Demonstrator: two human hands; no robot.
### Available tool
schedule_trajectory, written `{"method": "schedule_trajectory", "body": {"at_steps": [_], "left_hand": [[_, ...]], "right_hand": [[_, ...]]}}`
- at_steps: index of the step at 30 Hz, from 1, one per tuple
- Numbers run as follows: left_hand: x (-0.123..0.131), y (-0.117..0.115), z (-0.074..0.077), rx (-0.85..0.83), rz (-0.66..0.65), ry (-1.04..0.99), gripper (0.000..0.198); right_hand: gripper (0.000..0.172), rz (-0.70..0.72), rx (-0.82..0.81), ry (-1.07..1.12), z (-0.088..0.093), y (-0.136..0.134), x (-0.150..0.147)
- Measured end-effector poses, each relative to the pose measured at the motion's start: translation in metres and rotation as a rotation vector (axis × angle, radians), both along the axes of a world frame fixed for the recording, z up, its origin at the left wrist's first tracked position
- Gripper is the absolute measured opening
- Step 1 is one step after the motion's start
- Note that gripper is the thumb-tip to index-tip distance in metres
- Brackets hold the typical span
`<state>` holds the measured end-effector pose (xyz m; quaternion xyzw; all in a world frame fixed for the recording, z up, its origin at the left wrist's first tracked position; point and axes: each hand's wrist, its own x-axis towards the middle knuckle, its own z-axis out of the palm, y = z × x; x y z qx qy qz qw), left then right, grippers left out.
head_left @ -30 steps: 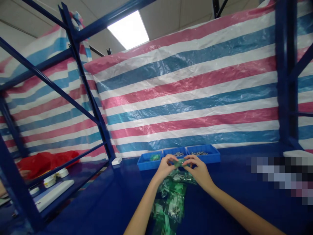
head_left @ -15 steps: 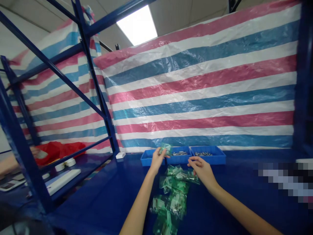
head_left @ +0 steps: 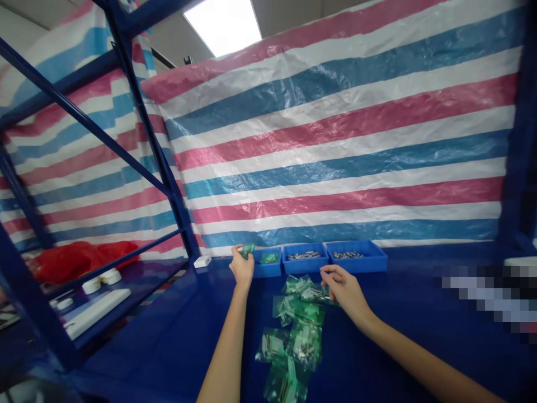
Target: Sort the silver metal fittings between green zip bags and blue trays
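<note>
My left hand [head_left: 242, 266] is stretched forward to the left end of a row of blue bins and pinches a small green bag [head_left: 247, 249] just left of the left blue bin [head_left: 267, 267]. That bin holds another green bag. My right hand [head_left: 342, 288] rests with curled fingers at the top of a pile of small green bags [head_left: 296, 330] of metal parts, its fingertips touching the topmost bags. The middle bin [head_left: 305, 263] and the right bin [head_left: 356, 258] hold small metal parts.
The blue table top [head_left: 176, 347] is backed by a striped red, white and blue tarp [head_left: 335, 151]. A blue rack frame [head_left: 159, 162] stands at the left, with a small white block [head_left: 202, 261] at its foot. Beyond lie a red bag [head_left: 75, 260] and white items.
My left hand has left my right hand and carried a green bag forward and left to the left bin. My right hand has dropped onto the pile. The view has tilted down a little.
</note>
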<state>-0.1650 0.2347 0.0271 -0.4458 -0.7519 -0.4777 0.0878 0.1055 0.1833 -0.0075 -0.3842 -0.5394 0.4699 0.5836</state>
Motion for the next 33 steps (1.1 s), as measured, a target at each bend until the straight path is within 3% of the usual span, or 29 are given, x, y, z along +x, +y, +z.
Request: {"method": "schedule_trajectory", "body": {"at_steps": [6,12,18,22,26,33], "left_hand": [[-0.001,-0.008,-0.002,-0.090,0.045,0.192,0.029],[0.000,-0.006,-0.010,-0.208,0.081,0.376,0.035],[0.000,-0.002,-0.013,-0.261,0.075,0.418,0.036],[0.000,-0.001,-0.014,-0.226,0.086,0.396,0.035],[-0.001,0.000,-0.018,-0.194,0.083,0.367,0.034],[0.000,-0.003,-0.017,-0.162,0.113,0.426,0.036]], "right_hand": [[0.038,0.010,0.008,-0.045,-0.004,0.000,-0.001],[0.032,0.010,0.043,-0.048,-0.005,0.003,0.001],[0.027,0.019,0.054,-0.125,-0.006,0.005,0.002],[0.018,-0.067,0.137,-0.450,-0.007,0.004,0.007],[0.018,-0.173,0.276,-0.799,-0.005,-0.001,0.012],[0.020,-0.258,0.329,-1.015,-0.010,0.003,0.013]]}}
